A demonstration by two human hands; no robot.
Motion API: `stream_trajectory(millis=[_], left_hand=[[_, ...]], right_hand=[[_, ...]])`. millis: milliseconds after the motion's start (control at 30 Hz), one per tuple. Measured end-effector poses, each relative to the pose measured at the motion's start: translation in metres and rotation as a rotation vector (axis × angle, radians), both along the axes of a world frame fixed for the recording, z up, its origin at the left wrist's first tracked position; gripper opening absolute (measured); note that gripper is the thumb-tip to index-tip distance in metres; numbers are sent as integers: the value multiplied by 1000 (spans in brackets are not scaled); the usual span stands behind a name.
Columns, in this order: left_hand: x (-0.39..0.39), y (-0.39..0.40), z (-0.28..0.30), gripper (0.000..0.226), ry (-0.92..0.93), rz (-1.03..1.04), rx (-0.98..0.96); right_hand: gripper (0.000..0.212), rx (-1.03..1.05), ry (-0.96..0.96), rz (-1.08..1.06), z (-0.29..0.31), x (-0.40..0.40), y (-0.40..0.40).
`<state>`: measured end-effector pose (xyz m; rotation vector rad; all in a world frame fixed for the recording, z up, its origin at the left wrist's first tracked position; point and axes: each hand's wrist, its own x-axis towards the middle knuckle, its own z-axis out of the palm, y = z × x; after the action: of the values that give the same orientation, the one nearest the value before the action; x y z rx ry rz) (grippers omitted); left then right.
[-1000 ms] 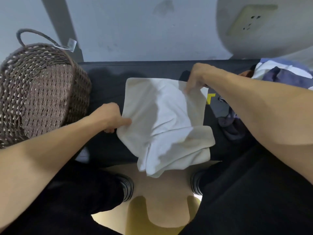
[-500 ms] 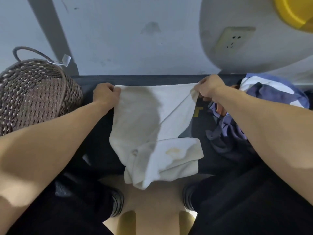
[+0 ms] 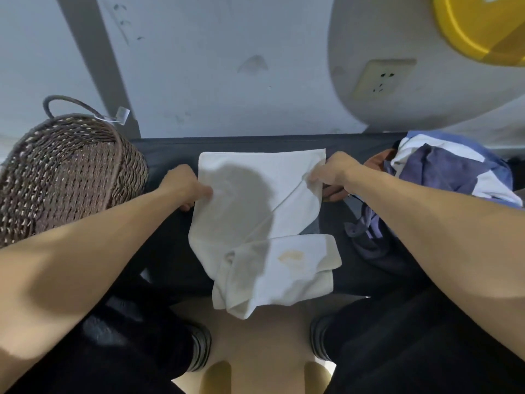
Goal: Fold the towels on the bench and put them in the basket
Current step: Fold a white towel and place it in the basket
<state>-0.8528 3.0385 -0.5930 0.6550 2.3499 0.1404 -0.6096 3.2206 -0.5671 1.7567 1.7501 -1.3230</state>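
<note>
white towel (image 3: 255, 211) pinched at both edges by hands.

No legible text, label, brand, number or sign appears in the head view. The small clear plastic tag (image 3: 122, 115) tied to the handle of the brown woven wicker basket (image 3: 68, 172) is too small and blurred to read.

- Single head-worn wide-angle view, looking forward and steeply down over the worktop (image 3: 167, 150).
- Close range: forearms fill the lower corners.
- Faces the wall (image 3: 199, 66); floor (image 3: 255, 351) visible below.
</note>
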Motion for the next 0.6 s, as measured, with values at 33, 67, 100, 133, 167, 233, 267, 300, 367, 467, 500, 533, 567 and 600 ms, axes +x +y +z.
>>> stream_trajectory(millis=[33,67,100,133,167,233,267,300,367,467,500,533,567,600], left_hand=[[8,-3,2,45,85,-68,-42],[17,-7,3,54,195,-153,-59],[29,-12,6,56,297,-251,-36],[42,-16,8,53,354,-354,16],[55,-19,13,46,334,-443,78],[80,-27,24,31,163,-546,164],[90,-32,29,28,101,-598,201],[100,-37,35,28,84,-678,241],[118,-48,44,32,92,-892,326],[140,-66,40,49,9,-1050,317],[144,-71,35,53,31,-1113,267],[147,-74,29,54,87,-1194,209],[149,-78,24,51,148,-1277,159],[149,-81,20,48,194,-1336,126]], right_hand=[[30,16,11,1,0,1,-3],[32,45,19,4,1,2,-6],[39,79,16,10,3,2,-11],[52,101,12,7,5,2,-16],[70,100,9,-8,8,2,-21],[92,27,-30,-18,14,2,-31],[86,-25,-97,20,20,3,-38],[74,-49,-207,178,27,4,-46],[52,100,-311,695,36,8,-58],[28,221,-12,983,41,15,-78],[24,140,81,963,40,20,-84],[24,51,122,941,37,26,-89],[29,-1,120,942,32,34,-95],[38,-8,96,969,26,43,-100]])
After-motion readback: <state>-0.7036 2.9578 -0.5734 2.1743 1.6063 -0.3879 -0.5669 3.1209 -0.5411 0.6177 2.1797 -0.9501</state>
